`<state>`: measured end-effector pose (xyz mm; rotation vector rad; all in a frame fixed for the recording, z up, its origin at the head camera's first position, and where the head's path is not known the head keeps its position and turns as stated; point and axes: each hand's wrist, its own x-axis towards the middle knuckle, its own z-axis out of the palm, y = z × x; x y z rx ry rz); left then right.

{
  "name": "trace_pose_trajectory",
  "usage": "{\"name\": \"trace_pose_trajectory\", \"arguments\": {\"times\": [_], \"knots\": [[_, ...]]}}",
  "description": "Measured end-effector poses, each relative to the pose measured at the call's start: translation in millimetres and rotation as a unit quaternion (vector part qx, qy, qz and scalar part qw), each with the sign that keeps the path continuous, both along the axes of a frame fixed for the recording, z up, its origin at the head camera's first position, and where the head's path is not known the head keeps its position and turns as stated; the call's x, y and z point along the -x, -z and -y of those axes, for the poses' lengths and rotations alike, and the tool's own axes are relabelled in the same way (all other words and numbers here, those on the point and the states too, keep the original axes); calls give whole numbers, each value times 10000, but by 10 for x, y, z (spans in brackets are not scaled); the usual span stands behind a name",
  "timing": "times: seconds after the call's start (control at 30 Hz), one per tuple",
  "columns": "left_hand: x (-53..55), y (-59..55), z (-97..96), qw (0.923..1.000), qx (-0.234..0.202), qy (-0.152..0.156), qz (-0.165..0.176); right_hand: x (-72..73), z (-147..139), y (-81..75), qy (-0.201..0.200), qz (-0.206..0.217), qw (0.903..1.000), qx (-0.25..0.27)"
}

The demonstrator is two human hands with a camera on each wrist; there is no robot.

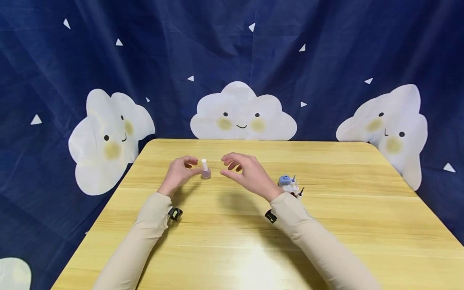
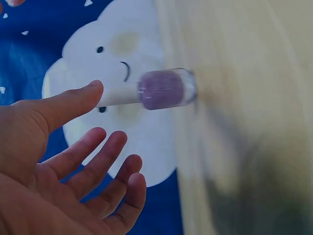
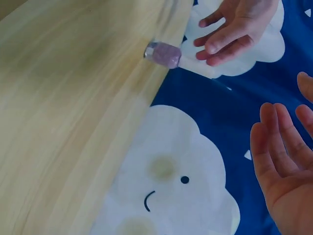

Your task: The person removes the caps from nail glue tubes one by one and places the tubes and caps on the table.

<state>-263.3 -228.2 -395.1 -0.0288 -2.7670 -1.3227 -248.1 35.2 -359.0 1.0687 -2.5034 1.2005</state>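
A nail polish bottle (image 1: 206, 173) with purple polish and a white cap stands upright on the table. My left hand (image 1: 179, 174) is just left of it, fingers loosely bent and apart. In the left wrist view, the left thumb (image 2: 73, 105) overlaps the cap of the bottle (image 2: 162, 89); whether it touches I cannot tell. Right of the bottle, my right hand (image 1: 248, 172) hovers over the table with relaxed fingers and nothing in them. The right wrist view shows the bottle (image 3: 166, 55) between both hands, apart from the right one.
Beside my right wrist stands a blue nail polish bottle (image 1: 284, 181) without its cap. White caps (image 1: 296, 188) with brushes pointing up are grouped next to it, partly hidden by the right sleeve. Behind the wooden table (image 1: 217, 249) hangs a dark blue curtain (image 1: 163, 48) with clouds.
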Motion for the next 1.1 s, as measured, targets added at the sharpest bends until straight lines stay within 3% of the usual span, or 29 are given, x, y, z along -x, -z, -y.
{"name": "trace_pose_trajectory", "arguments": {"times": [0.27, 0.53, 0.8, 1.1], "knots": [[154, 197, -23, 9993, -23, -6, 362, 60, 151, 106, -14, 230, 9997, -22], [179, 229, -150, 9988, -77, 195, 438, 39, 155, 142, 60, 327, 9994, -69], [102, 243, -448, 9967, -92, 678, 445, 15, 77, 191, 164, 391, 9991, 78], [-78, 242, -887, 9902, 318, 1347, 205, -78, -132, 245, 862, 195, 9961, -28]]}}
